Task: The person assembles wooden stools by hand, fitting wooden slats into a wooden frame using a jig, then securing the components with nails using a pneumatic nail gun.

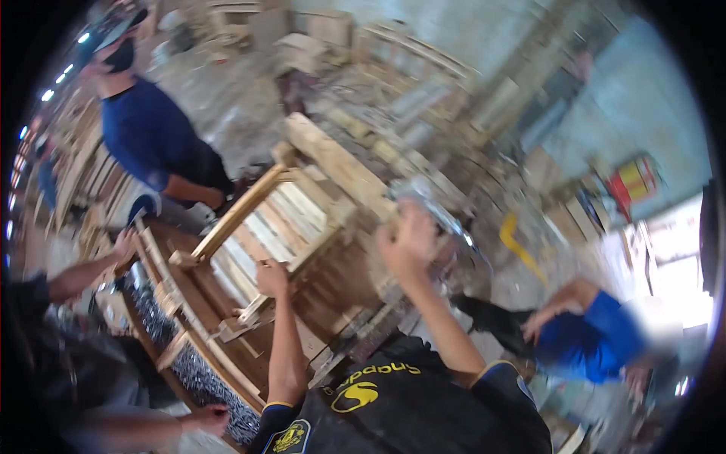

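A slatted wooden frame (283, 214) lies tilted on the brown workbench (344, 291) before me. My left hand (274, 278) is closed at the frame's near side, with fingers around a wooden rail. To its right, my right hand (409, 238) is raised beside the frame's far right corner. It grips a silver tool (432, 198) that looks like a nail gun, blurred by motion and partly hidden by the fingers. A thick pale board (336, 163) stretches along the frame's far side.
Bins of small grey metal pieces (208, 386) line the bench's left side. A co-worker in a dark blue shirt (151, 129) stands beyond. Another person's hands are at far left. At right bends a person in bright blue (594, 337). Wood pieces (408, 57) lie behind.
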The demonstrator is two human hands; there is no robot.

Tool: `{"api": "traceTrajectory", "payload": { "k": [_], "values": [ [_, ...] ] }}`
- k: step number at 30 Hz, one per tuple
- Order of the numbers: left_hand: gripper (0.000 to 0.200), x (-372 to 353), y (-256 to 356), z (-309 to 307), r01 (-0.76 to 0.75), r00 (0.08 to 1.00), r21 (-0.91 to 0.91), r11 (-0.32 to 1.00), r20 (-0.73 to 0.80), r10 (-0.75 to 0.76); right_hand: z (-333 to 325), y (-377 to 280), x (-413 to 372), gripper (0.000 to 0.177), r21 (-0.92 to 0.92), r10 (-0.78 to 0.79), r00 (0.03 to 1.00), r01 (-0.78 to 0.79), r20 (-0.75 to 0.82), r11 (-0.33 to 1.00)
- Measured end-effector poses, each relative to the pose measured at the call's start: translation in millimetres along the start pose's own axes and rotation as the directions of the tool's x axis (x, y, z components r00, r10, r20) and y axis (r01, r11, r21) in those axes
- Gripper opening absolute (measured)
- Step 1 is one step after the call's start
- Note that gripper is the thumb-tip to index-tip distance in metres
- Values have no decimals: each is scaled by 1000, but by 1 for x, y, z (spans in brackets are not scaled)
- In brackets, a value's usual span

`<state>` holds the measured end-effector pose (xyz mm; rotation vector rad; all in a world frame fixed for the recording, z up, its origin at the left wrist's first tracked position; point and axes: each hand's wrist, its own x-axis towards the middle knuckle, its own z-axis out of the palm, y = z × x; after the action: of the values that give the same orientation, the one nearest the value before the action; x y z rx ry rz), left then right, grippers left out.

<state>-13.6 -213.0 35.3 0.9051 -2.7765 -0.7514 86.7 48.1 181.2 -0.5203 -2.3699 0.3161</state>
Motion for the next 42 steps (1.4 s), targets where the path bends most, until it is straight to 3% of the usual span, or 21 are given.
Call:
{"api": "traceTrajectory", "payload": {
  "k": [2,4,5,6,10,12,14,15,18,20,22,23,24,25,28,29,32,34,40,41,42],
  "values": [
    [30,3,-5,4,-27,999,19,999,24,27,9,-26,-33,39,372,-5,987,-57,163,927],
    [30,13,-18,15,-71,997,32,997,43,69,21,-49,-68,39,488,13,859,-303,511,819],
    [29,18,-22,17,-76,993,-34,997,84,78,40,-52,-98,46,401,-7,758,-337,652,852],
    [28,24,-27,18,-75,989,-101,992,119,87,43,-61,-111,56,266,33,534,-472,845,840],
    [23,74,-47,19,-114,968,-609,785,110,226,80,-85,-162,83,167,7,265,-628,964,760],
    [20,94,-24,-18,-181,960,-582,793,70,271,97,-94,-154,91,5,-12,0,-910,1000,416],
    [22,144,-20,-22,-427,902,-371,824,-118,415,116,-104,-143,98,-40,41,-33,-980,999,195],
    [27,158,-5,-37,-386,922,-208,899,-54,383,129,-111,-133,102,-56,57,-51,-995,997,81],
    [58,226,-4,-31,-573,801,165,803,-94,591,166,-125,-112,107,-89,18,-91,-992,996,-91],
    [72,271,-14,-19,-674,731,211,708,55,680,196,-135,-122,84,-78,245,-133,-972,961,-221],
    [67,310,-22,-4,-742,656,49,669,259,709,197,-140,-124,77,25,310,-21,-989,950,-145],
    [64,334,-27,9,-555,632,-175,813,548,549,233,-143,-151,67,185,465,145,-982,874,-41],
    [61,352,-31,25,-270,470,-291,918,792,389,259,-131,-179,65,155,469,105,-985,877,-70],
    [58,338,-22,17,-210,323,-396,894,835,446,239,-136,-160,63,126,468,67,-987,881,-96],
    [65,316,-7,11,-207,199,-375,904,888,414,204,-144,-123,68,99,408,27,-983,912,-156],
    [58,313,-3,14,-302,324,-302,904,859,396,203,-145,-125,73,102,398,29,-981,917,-164],
    [45,362,-59,80,-265,310,-346,900,853,419,212,-152,-140,75,249,568,110,-953,815,-173],
    [35,351,-50,67,-318,402,-313,895,811,426,218,-145,-143,63,249,431,136,-944,892,-218],
    [31,280,12,-8,-308,485,-311,899,762,429,193,-147,-125,30,132,317,22,-935,948,-329],
    [37,292,1,3,-352,499,-266,897,758,420,230,-159,-148,23,200,503,-10,-911,864,-361],
    [43,307,-10,16,-391,517,-226,892,748,416,254,-155,-157,24,91,536,-34,-975,843,-204]
  ]
}}
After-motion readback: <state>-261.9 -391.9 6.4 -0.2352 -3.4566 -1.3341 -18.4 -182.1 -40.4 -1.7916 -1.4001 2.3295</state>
